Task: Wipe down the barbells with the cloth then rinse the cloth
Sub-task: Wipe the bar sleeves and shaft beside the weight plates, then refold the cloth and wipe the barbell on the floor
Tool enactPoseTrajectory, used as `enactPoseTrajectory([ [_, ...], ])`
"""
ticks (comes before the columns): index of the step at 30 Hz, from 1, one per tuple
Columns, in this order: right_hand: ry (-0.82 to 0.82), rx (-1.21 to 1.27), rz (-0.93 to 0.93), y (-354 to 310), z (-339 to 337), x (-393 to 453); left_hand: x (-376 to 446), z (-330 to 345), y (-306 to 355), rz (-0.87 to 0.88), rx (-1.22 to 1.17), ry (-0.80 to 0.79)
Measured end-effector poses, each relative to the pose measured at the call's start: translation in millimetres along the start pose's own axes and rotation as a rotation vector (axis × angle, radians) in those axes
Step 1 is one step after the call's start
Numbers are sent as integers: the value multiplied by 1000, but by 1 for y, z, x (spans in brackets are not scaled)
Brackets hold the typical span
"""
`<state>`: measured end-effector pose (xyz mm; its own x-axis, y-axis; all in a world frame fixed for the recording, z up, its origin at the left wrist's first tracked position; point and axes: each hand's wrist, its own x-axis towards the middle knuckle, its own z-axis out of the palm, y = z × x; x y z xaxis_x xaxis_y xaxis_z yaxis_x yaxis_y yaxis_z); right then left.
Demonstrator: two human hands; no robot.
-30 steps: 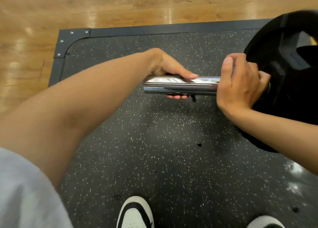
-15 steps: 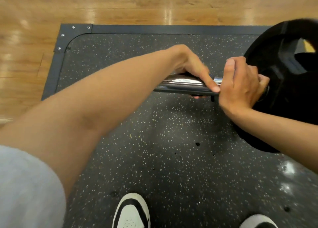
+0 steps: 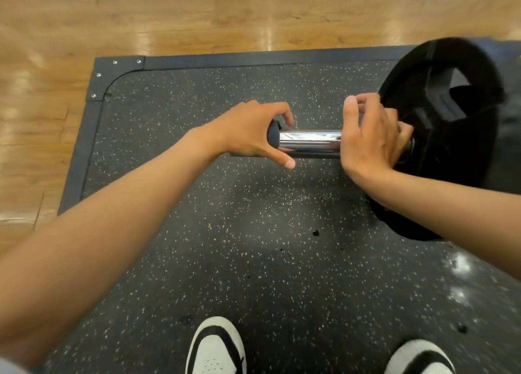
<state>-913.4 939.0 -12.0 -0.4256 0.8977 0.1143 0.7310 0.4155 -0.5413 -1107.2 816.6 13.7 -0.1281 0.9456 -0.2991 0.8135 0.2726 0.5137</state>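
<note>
Left hand (image 3: 251,132) cupping around dark cloth (image 3: 273,134) at free end of barbell sleeve (image 3: 310,143), grip curled on cloth to wipe chrome. Right hand (image 3: 369,139) wrapping sleeve beside weight plate (image 3: 451,136), grip closed on it, probably steadying bar over rubber mat (image 3: 225,232).

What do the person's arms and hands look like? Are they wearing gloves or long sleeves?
No gloves and no long sleeves. The left hand and right hand are bare, with short nails and no rings or watch showing. Both forearms are uncovered. A bit of light grey cloth shows at the corner.
</note>
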Motion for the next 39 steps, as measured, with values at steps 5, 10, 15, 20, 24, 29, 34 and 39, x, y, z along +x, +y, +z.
enactPoseTrajectory([
  [5,-15,32,118,-10,-2,11,10,19,20,15,-160,269],
  [10,-187,316,241,-21,-8,23,41,39,55,-9,-335,503],
  [15,-426,473,321,-24,-31,19,40,31,79,-223,-718,574],
  [20,-634,453,370,-50,-65,18,28,5,109,-567,-948,436],
  [24,-786,550,488,-85,-120,20,3,-35,144,-773,-1208,404],
  [29,-949,506,471,-147,-204,19,-50,-107,188,-942,-1478,386],
  [34,-1059,498,518,-220,-289,12,-118,-188,244,-988,-1509,452],
  [39,-969,526,525,-283,-361,5,-188,-261,293,-935,-1539,633],
])
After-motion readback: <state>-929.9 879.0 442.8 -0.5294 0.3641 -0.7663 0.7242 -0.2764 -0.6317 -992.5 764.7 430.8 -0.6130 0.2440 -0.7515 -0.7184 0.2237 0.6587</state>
